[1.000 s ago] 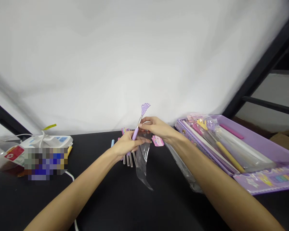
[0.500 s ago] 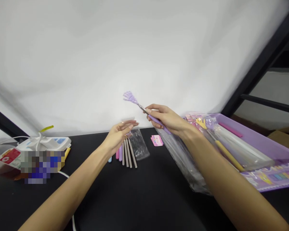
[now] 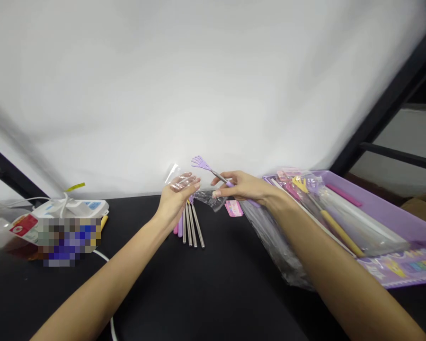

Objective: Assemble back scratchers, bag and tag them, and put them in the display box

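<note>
My right hand [image 3: 247,185] is closed round the lilac handle of a back scratcher [image 3: 200,163], whose metal rod and claw-shaped head point up and left. In my left hand [image 3: 173,199] is a clear plastic bag [image 3: 213,200], pinched at the fingers, with part of it stretching right below the scratcher head. The scratcher appears to be outside the bag. Below my left hand, several metal rods [image 3: 194,227] lie side by side on the black table, next to pink and lilac handles [image 3: 180,227]; their upper ends are hidden behind the hand.
Small pink cards [image 3: 233,208] lie right of the rods. A stack of clear bags [image 3: 270,246] sits under my right forearm. At the right, a purple tray [image 3: 379,208] holds bagged scratchers. A white power strip [image 3: 99,208] with cables stands at the left, near a white wall.
My left hand has lifted the plastic bag from the table. My right hand has lowered the back scratcher and moved it slightly right, tilting it flatter.
</note>
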{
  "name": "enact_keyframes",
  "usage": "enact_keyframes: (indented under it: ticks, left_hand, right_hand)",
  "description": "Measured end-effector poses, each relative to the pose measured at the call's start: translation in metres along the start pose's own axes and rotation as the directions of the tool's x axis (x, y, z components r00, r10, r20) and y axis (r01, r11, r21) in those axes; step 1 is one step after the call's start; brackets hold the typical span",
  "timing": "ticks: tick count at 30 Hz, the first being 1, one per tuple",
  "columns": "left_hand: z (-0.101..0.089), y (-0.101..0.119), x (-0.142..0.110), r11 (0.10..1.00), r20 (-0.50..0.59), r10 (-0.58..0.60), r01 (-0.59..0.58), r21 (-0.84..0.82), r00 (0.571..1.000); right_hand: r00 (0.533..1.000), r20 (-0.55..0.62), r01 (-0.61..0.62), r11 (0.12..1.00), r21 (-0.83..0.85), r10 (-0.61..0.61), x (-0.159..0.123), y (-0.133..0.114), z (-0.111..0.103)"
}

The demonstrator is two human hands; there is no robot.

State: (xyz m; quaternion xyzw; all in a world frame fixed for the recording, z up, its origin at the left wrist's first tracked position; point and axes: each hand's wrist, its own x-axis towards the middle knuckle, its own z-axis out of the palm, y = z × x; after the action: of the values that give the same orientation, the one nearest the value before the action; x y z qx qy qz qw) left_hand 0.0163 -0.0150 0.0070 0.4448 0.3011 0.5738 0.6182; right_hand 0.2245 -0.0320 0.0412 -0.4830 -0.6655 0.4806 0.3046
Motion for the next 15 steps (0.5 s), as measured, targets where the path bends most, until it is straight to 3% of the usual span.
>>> enact_keyframes:
  ticks: [3, 8, 15]
  left_hand:
    - [0.002, 0.002, -0.003, 0.999, 0.009, 0.03, -0.03, -0.027, 1.0]
    - [0.004, 0.007, -0.01, 0.994, 0.113, -0.103, 0.097, 0.058, 0.988]
    - [0.002, 0.006, -0.012, 0.98, 0.13, -0.186, 0.175, 0.094, 0.974]
  right_hand:
    - [1.0, 0.014, 0.024, 0.998, 0.056, -0.025, 0.006, 0.003, 0.003]
    - [0.992, -0.105, 0.081, 0.991, 0.103, -0.07, 0.012, 0.007, 0.006]
    - [0.984, -0.153, 0.1, 0.992, 0.077, -0.088, 0.011, 0.006, 0.014]
